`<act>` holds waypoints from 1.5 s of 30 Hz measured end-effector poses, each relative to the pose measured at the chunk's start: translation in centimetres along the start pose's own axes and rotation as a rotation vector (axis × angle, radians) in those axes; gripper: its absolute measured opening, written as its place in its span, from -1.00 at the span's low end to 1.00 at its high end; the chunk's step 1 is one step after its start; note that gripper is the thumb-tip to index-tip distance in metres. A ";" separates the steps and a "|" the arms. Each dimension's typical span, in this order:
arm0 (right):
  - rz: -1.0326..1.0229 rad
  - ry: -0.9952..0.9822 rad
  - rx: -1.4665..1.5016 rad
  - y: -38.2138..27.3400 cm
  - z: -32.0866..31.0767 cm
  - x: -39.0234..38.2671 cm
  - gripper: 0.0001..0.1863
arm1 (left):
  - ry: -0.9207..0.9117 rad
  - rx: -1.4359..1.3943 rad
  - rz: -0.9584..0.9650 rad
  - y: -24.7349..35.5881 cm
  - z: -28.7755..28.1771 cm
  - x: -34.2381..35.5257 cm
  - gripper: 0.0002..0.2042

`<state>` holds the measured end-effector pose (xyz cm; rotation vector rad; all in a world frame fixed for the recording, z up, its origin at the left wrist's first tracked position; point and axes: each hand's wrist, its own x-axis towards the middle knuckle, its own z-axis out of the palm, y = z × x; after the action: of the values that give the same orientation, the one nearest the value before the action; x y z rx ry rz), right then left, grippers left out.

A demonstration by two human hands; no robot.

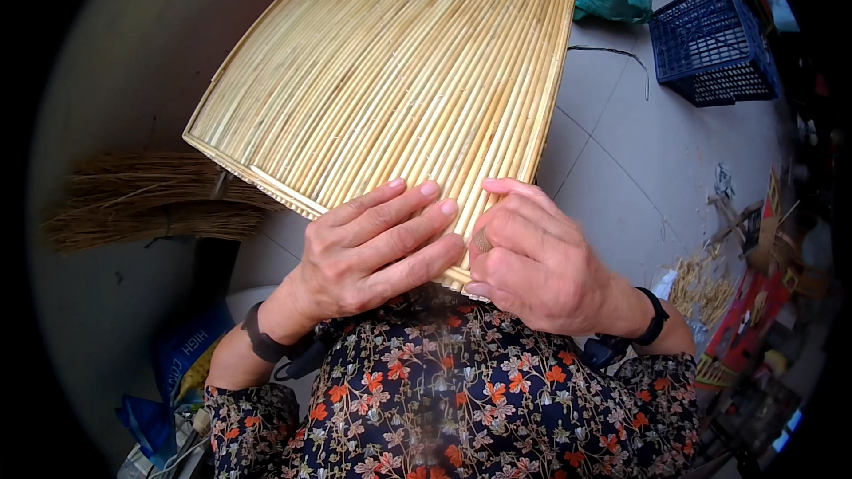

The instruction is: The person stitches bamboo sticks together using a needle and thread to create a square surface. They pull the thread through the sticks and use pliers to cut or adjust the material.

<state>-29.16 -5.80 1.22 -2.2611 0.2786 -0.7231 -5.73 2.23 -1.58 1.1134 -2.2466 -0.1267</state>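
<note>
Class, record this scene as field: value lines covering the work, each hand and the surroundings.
Work: flat, straw-coloured panel of parallel stalks
Left hand: bare, fingers laid across the panel's near end
Right hand: bare, curled at its near right corner, grip partly hidden
Left side: bundled thin brown stalks
Upper right: blue plastic lattice crate on pale tiled floor

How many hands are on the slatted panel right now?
2. The left hand lies across the near end of the slatted panel, fingers extended; the right hand is curled at its near right corner. No other hand shows.
</note>
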 end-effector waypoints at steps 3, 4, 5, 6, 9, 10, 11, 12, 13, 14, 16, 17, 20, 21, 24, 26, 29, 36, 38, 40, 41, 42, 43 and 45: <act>-0.057 0.095 0.045 0.3 1.6 -0.3 -0.76 | -0.017 -0.005 0.019 -0.6 -0.4 -0.3 -0.77; -0.074 0.134 0.066 0.1 2.0 -0.2 -0.77 | -0.030 0.001 0.031 -0.8 -0.6 -0.4 -0.76; -0.059 0.172 0.111 -0.3 2.1 0.2 -0.78 | -0.027 -0.008 0.033 -0.8 -0.6 -0.5 -0.75; -0.044 0.211 0.159 -0.9 2.1 0.7 -0.79 | -0.027 -0.017 0.035 -0.8 -0.7 -0.7 -0.74; -0.190 0.336 0.311 -1.9 -0.6 3.7 -0.85 | -0.074 0.030 0.067 -0.7 0.4 -2.0 -0.74; -0.160 0.397 0.364 -1.5 -1.4 4.1 -0.85 | -0.065 0.058 0.057 -0.5 1.0 -2.7 -0.74; -0.062 0.476 0.424 -0.3 -1.9 4.4 -0.85 | -0.055 0.086 0.047 -0.5 1.3 -3.3 -0.75; 0.049 0.495 0.434 0.4 -2.8 3.6 -0.83 | -0.019 0.029 0.059 -0.8 1.4 -2.1 -0.76; 0.089 0.383 0.421 1.0 -3.0 2.5 -0.83 | 0.008 -0.026 0.058 -0.9 0.9 -1.5 -0.75; 0.123 0.258 0.396 1.6 -3.3 1.6 -0.81 | -0.003 -0.030 0.059 -0.8 0.2 -1.1 -0.75; 0.141 0.040 0.244 1.2 -2.4 0.4 -0.76 | -0.016 -0.026 0.050 -0.5 -0.5 -0.8 -0.75; 0.175 0.015 0.180 0.2 -2.0 0.4 -0.74 | -0.012 -0.031 0.050 -0.6 -0.3 -0.9 -0.75; 0.175 -0.060 0.049 -0.8 -0.6 0.2 -0.77 | -0.006 -0.035 0.063 -0.7 -0.3 -1.4 -0.75; 0.169 -0.079 0.015 -0.9 -0.2 0.1 -0.78 | -0.003 -0.034 0.066 -0.7 -0.3 -1.4 -0.74; 0.133 -0.054 -0.069 -1.9 0.8 0.2 -0.80 | 0.015 -0.047 0.061 -0.8 -0.4 -1.3 -0.75; 0.066 -0.007 -0.094 -1.7 1.2 0.1 -0.80 | 0.023 -0.035 0.048 -0.7 -0.4 -1.2 -0.76; -0.051 0.067 -0.115 -1.0 1.5 -0.4 -0.77 | 0.024 -0.032 0.060 -0.9 -0.5 -0.7 -0.79; -0.249 0.218 -0.088 -2.7 -2.6 4.6 -0.85 | -0.031 0.062 0.083 -0.6 0.1 -2.8 -0.74; -0.215 0.274 -0.123 -2.3 -5.5 5.2 -0.76 | 0.009 0.060 0.105 -0.9 0.7 -2.6 -0.78; -0.007 0.425 0.077 -0.3 -5.0 3.0 -0.76 | 0.049 0.017 0.097 -0.9 0.3 -1.2 -0.78; 0.099 0.464 0.170 0.1 -4.3 1.7 -0.77 | 0.064 -0.006 0.091 -0.7 0.2 -0.6 -0.77; 0.196 0.503 0.289 0.7 -3.2 0.5 -0.77 | 0.043 0.009 0.079 -0.6 -0.2 -0.7 -0.77; 0.278 0.539 0.297 1.4 -2.2 -0.7 -0.75 | 0.041 0.005 0.076 -0.7 -0.2 -0.9 -0.78; 0.440 0.609 0.316 2.7 -0.5 -2.8 -0.72 | 0.037 0.001 0.069 -0.7 -0.2 -1.2 -0.78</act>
<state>-31.71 -6.87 -1.61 -1.5594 0.8538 -1.1059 -4.63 2.77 -2.27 1.0291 -2.2497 -0.0761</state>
